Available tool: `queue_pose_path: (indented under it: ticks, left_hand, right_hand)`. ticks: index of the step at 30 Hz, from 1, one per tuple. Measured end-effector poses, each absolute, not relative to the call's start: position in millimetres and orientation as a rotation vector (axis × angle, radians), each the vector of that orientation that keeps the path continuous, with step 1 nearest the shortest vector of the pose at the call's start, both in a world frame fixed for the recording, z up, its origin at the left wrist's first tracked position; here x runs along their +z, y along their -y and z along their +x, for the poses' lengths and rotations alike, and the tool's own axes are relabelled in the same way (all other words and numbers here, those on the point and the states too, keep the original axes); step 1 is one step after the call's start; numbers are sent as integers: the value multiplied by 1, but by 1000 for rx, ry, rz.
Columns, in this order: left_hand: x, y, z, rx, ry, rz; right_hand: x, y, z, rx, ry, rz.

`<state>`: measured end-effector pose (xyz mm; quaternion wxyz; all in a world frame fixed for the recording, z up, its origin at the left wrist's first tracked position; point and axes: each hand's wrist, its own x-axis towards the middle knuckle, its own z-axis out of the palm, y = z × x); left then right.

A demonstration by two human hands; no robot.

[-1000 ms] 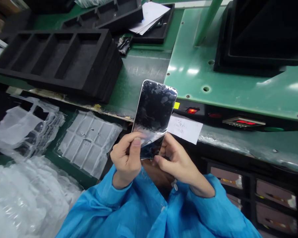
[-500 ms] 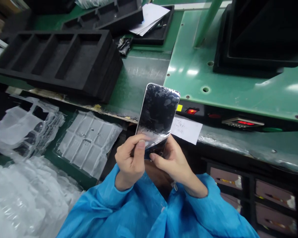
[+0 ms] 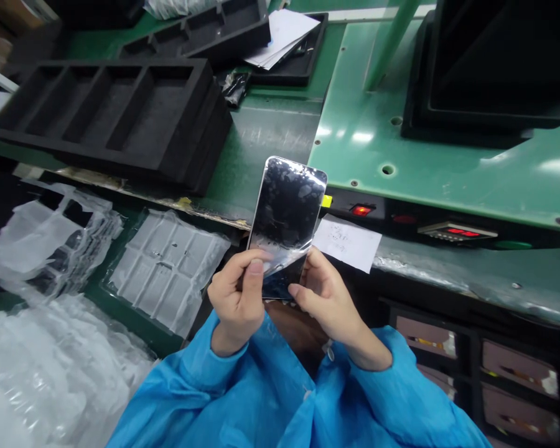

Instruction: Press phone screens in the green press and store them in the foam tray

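A smartphone (image 3: 287, 205) with a dark screen and a silver edge is held up in front of my body. Clear protective film (image 3: 284, 260) covers most of its screen, with bubbles and patches showing underneath. At the lower end the film is lifted and folded back, baring a smooth dark strip of screen. My left hand (image 3: 240, 292) is closed, thumb and index finger pinching the film at the phone's left edge. Wrapped around the lower right edge, my right hand (image 3: 329, 295) grips the phone, thumb near the bottom corner. The fingers behind the phone are hidden.
Black foam trays (image 3: 121, 118) are stacked at upper left. Below lie clear plastic trays (image 3: 165, 267) and a heap of plastic sheeting (image 3: 51, 373). A green machine plate (image 3: 429, 168) with a lit red switch (image 3: 362, 210) spans the right. Screen parts (image 3: 518, 367) sit in a tray at lower right.
Both hands and the phone have shifted slightly left. The film's lifted edge has moved up a little, and more of the bare screen shows at the bottom.
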<state>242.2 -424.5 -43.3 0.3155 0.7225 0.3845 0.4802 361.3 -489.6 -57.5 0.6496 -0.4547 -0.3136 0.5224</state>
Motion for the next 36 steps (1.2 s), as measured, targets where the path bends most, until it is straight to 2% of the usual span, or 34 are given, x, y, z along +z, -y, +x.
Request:
queue_pose_path:
  ticks: [14,22,36]
  left_hand:
    - [-47,424,239,1184,-1001,1840]
    - [-45,423,239,1135,-1001,1787]
    - [-43,423,237,1083,-755,1826]
  right_hand:
    - [-58,488,359,1170,630,-1016]
    - [-56,495,373,1266,659,-949]
    - [-62,498,388,1258,635,-933]
